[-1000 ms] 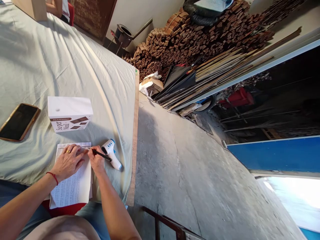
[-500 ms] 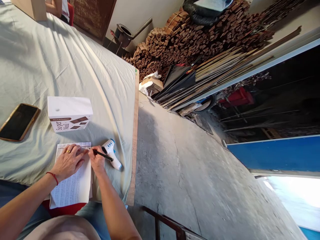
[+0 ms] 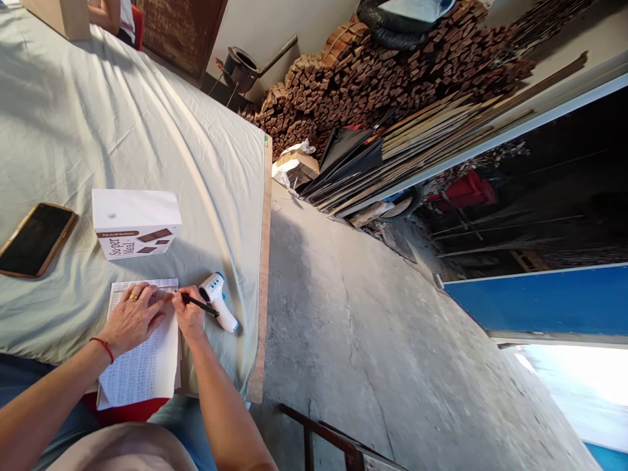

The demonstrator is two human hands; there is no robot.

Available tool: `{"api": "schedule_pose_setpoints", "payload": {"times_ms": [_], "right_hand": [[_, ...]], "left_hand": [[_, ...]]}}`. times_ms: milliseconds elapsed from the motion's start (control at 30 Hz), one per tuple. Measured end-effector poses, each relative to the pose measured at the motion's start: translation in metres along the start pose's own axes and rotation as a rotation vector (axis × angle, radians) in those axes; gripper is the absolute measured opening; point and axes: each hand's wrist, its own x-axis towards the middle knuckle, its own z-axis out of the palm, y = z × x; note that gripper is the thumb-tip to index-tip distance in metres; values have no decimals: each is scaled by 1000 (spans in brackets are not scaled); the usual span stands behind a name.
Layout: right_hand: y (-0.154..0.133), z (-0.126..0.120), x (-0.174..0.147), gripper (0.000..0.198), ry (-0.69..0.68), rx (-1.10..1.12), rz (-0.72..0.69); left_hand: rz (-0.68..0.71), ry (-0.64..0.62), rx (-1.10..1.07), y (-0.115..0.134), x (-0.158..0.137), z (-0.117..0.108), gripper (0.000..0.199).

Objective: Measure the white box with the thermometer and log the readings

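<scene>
A white carton (image 3: 136, 209) stands on the far side of the handwritten sheets (image 3: 142, 373), and a pistol-shaped device (image 3: 220, 304) lies just right of the right hand (image 3: 190, 314), where the pen's back end overlaps its handle in view; whether the two touch cannot be told. A phone (image 3: 38, 239) lies well to the left, a cardboard box (image 3: 66, 18) sits at the far left, and behind it part of another person's arm (image 3: 106, 14) shows. The sheets lie near the table's near edge, partly overhanging it, in front of the seated wearer. The left hand (image 3: 135, 314) rests spread on their upper part, palm down, fingers loosely bent and gripping nothing; the right hand closes its fingers around a slim black pen (image 3: 203, 305), tip against or close to the paper near the top right. The paper is thin, pale and covered in small writing, its lower edge slightly uneven. The cloth (image 3: 161, 150) is pale, matte and creased in long folds, with a bare wooden edge (image 3: 265, 261) along its right. The carton is smooth and boxy, the device white plastic with blue parts. Beyond, rough split firewood (image 3: 353, 78) is piled by the wall, right of a round, rusty metal pot (image 3: 240, 69), and the grey concrete floor (image 3: 333, 294) is cracked.
</scene>
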Motion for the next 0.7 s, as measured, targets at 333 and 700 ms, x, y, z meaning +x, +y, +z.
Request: {"api": "schedule_pose_setpoints", "payload": {"times_ms": [333,700], "right_hand": [[2,0,-1,12,-33,-22,21],[1,-3,-2,10,-8,6,73]], "left_hand": [[-11,-1,-21,1,0,-1,29],[-21,9,-60,0,0,-1,30]]}}
